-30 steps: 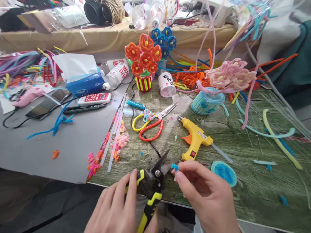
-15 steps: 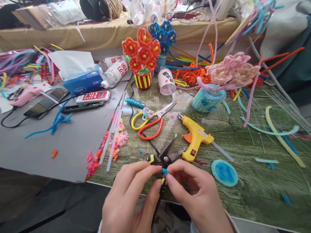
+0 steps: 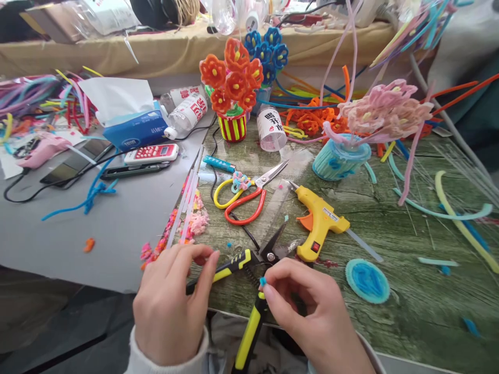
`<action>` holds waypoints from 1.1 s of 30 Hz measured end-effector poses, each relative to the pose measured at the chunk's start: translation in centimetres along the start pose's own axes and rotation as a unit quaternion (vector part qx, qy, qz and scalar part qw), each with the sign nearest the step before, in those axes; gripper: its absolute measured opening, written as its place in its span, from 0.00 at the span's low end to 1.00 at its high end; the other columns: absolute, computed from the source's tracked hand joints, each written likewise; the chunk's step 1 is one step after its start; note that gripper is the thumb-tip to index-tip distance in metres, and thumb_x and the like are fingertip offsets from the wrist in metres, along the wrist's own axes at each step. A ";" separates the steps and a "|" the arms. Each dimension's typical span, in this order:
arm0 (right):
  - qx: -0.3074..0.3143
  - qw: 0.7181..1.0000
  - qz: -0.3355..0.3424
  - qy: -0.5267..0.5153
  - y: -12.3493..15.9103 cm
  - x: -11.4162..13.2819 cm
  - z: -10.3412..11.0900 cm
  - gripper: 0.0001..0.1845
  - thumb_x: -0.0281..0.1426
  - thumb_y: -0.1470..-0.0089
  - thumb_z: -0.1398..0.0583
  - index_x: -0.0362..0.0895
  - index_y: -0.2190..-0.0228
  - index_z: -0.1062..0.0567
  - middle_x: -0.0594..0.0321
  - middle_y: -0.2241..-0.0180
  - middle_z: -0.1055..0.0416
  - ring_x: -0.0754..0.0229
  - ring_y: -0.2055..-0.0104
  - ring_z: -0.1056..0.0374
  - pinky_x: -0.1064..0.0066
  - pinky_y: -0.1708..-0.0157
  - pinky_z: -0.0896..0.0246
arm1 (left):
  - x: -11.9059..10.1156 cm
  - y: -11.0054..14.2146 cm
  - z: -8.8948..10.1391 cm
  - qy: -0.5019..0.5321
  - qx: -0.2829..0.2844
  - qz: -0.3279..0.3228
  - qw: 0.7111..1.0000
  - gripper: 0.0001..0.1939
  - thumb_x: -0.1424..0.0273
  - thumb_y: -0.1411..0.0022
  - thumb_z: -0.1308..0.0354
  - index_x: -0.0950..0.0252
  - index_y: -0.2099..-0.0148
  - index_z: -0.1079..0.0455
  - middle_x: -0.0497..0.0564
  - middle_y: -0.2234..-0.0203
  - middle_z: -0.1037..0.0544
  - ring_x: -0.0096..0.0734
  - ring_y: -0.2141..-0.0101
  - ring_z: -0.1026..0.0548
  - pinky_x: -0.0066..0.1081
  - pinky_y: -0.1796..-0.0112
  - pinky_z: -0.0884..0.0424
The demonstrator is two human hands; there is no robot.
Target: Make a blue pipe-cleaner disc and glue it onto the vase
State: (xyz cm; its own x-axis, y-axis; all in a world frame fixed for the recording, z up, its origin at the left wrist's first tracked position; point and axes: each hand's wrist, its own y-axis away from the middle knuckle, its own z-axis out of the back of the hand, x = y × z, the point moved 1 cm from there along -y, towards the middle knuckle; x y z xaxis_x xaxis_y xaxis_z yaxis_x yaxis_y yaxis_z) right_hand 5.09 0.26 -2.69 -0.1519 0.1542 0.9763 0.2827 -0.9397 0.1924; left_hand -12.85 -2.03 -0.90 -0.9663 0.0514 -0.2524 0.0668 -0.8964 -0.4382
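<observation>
A tiny blue piece of pipe cleaner (image 3: 262, 281) is pinched between the thumb and index finger of my right hand (image 3: 307, 301). My left hand (image 3: 173, 298) is to the left, thumb and index fingertips together, with nothing visible in them. Between and beneath my hands lie black-and-yellow snips (image 3: 249, 332), their blades apart and pointing away from me. A yellow hot glue gun (image 3: 322, 221) rests beyond my right hand, a glue stick out of its back. Scissors (image 3: 249, 192) with one red and one yellow handle lie further off. Right of my hand is a round blue pipe-cleaner disc (image 3: 367, 281).
Orange pipe-cleaner flowers (image 3: 236, 83) stand in a striped pot, blue flowers (image 3: 267, 54) behind. Pink flowers (image 3: 385, 111) lean from a blue pot (image 3: 341, 160). A tissue box (image 3: 134, 127), phone (image 3: 74, 163) and bottles (image 3: 189, 114) are left; loose pipe cleaners (image 3: 460, 210) lie right.
My left hand has let go of the blue piece and moved left, uncovering the handles of the snips. My right hand still holds the piece. The view has shifted slightly.
</observation>
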 end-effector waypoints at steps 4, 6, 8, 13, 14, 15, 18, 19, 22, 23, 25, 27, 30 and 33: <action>0.007 1.000 0.014 0.027 0.0 0.1 0.0 0.06 0.29 0.47 0.42 0.45 0.75 0.28 0.70 0.78 0.37 0.67 0.78 0.42 0.74 0.78 0.50 | 1.5 -0.2 -0.4 -0.099 0.005 -0.063 0.993 0.03 0.71 0.36 0.43 0.63 0.61 0.29 0.50 0.70 0.24 0.39 0.68 0.29 0.36 0.66 0.40; 0.004 0.998 0.030 0.050 0.1 0.2 0.0 0.07 0.29 0.46 0.42 0.45 0.75 0.28 0.70 0.78 0.37 0.67 0.78 0.42 0.74 0.78 0.50 | 1.6 -0.6 -0.7 -0.095 0.025 -0.072 0.993 0.05 0.71 0.36 0.44 0.61 0.58 0.27 0.50 0.68 0.23 0.40 0.67 0.29 0.37 0.67 0.41; -0.002 0.996 0.048 0.076 0.1 0.2 0.0 0.07 0.29 0.45 0.43 0.45 0.74 0.28 0.69 0.77 0.36 0.67 0.78 0.42 0.74 0.78 0.49 | 1.5 -1.1 -1.2 -0.075 0.052 -0.079 0.993 0.06 0.70 0.35 0.45 0.60 0.59 0.27 0.49 0.67 0.23 0.40 0.66 0.29 0.37 0.66 0.41; -0.012 0.991 0.089 0.101 0.1 0.3 -0.1 0.07 0.27 0.44 0.44 0.46 0.73 0.29 0.68 0.76 0.34 0.67 0.77 0.41 0.75 0.79 0.47 | 1.2 -2.0 -2.3 -0.063 0.091 -0.093 0.989 0.07 0.70 0.35 0.46 0.57 0.62 0.26 0.47 0.68 0.22 0.38 0.64 0.28 0.38 0.66 0.42; -0.012 0.990 0.093 0.103 0.0 0.3 -0.1 0.07 0.27 0.44 0.44 0.46 0.73 0.30 0.68 0.77 0.34 0.66 0.78 0.41 0.75 0.79 0.46 | 1.2 -2.1 -2.4 -0.062 0.093 -0.096 0.989 0.07 0.70 0.35 0.46 0.58 0.63 0.26 0.47 0.68 0.22 0.38 0.65 0.28 0.37 0.66 0.43; -0.011 0.990 0.094 0.105 0.0 0.3 -0.1 0.07 0.27 0.44 0.44 0.45 0.73 0.30 0.68 0.77 0.34 0.66 0.78 0.40 0.75 0.79 0.46 | 1.2 -2.2 -2.6 -0.057 0.095 -0.100 0.989 0.06 0.70 0.36 0.46 0.58 0.63 0.27 0.46 0.68 0.22 0.37 0.65 0.28 0.37 0.66 0.43; -0.010 0.989 0.096 0.109 -0.1 0.5 0.1 0.07 0.27 0.44 0.44 0.46 0.73 0.30 0.67 0.76 0.34 0.66 0.77 0.40 0.75 0.79 0.45 | 1.2 -2.2 -2.7 -0.037 0.094 -0.101 0.990 0.06 0.70 0.35 0.46 0.59 0.65 0.29 0.46 0.68 0.22 0.37 0.65 0.28 0.37 0.66 0.42; -0.012 0.989 0.098 0.114 -0.1 0.5 0.3 0.07 0.27 0.43 0.45 0.46 0.73 0.30 0.67 0.76 0.34 0.66 0.77 0.40 0.75 0.78 0.45 | 1.3 -2.2 -2.6 -0.030 0.090 -0.099 0.991 0.06 0.70 0.35 0.46 0.59 0.65 0.29 0.46 0.68 0.22 0.37 0.65 0.27 0.37 0.66 0.42; -0.030 0.983 0.117 0.140 0.1 0.7 1.1 0.07 0.27 0.43 0.45 0.46 0.72 0.30 0.68 0.77 0.35 0.66 0.77 0.40 0.76 0.78 0.44 | 1.5 -2.4 -1.5 -0.017 0.072 -0.109 0.991 0.04 0.70 0.35 0.46 0.59 0.63 0.31 0.46 0.68 0.22 0.35 0.65 0.26 0.36 0.65 0.42; -0.039 0.979 0.129 0.153 0.2 0.8 1.4 0.07 0.27 0.42 0.45 0.46 0.71 0.30 0.68 0.77 0.35 0.66 0.77 0.40 0.76 0.78 0.44 | 1.6 -2.5 -1.0 -0.016 0.066 -0.113 0.991 0.03 0.71 0.35 0.45 0.59 0.63 0.31 0.46 0.67 0.22 0.35 0.65 0.26 0.36 0.65 0.42; -0.060 0.969 0.158 0.180 0.3 0.9 2.1 0.06 0.27 0.42 0.45 0.46 0.71 0.30 0.68 0.77 0.35 0.66 0.77 0.39 0.76 0.77 0.43 | 1.9 -2.7 0.2 -0.025 0.054 -0.111 0.992 0.01 0.70 0.35 0.44 0.59 0.62 0.31 0.47 0.67 0.22 0.36 0.65 0.26 0.36 0.64 0.42; -0.078 0.959 0.182 0.204 0.5 0.9 2.6 0.06 0.26 0.41 0.45 0.47 0.70 0.31 0.68 0.76 0.36 0.66 0.77 0.39 0.76 0.76 0.42 | 2.0 -2.7 1.4 -0.041 0.043 -0.098 0.993 0.02 0.69 0.35 0.44 0.60 0.62 0.32 0.48 0.68 0.22 0.37 0.66 0.26 0.37 0.64 0.42; -0.094 0.945 0.204 0.239 0.8 0.9 3.4 0.05 0.27 0.40 0.45 0.47 0.69 0.32 0.68 0.76 0.36 0.66 0.77 0.40 0.76 0.76 0.43 | 1.7 -2.4 2.4 -0.043 0.039 -0.103 0.993 0.03 0.69 0.35 0.45 0.61 0.63 0.32 0.50 0.69 0.23 0.37 0.68 0.27 0.37 0.64 0.42; -0.123 0.924 0.208 0.297 1.6 0.9 5.3 0.04 0.28 0.40 0.45 0.47 0.67 0.31 0.68 0.75 0.35 0.65 0.77 0.39 0.75 0.76 0.43 | 0.1 -2.3 2.3 -0.020 0.047 -0.155 0.987 0.01 0.72 0.36 0.44 0.62 0.62 0.32 0.49 0.68 0.23 0.35 0.67 0.27 0.36 0.64 0.42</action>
State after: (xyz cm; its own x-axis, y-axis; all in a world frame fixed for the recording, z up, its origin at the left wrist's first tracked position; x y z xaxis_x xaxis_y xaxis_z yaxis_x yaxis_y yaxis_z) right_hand 10.44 0.51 -1.03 -0.5930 -0.3618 0.7194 0.2208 -0.9322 -0.2868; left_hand -13.63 -1.00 2.05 -0.9456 0.3145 -0.0832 -0.2560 -0.8772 -0.4061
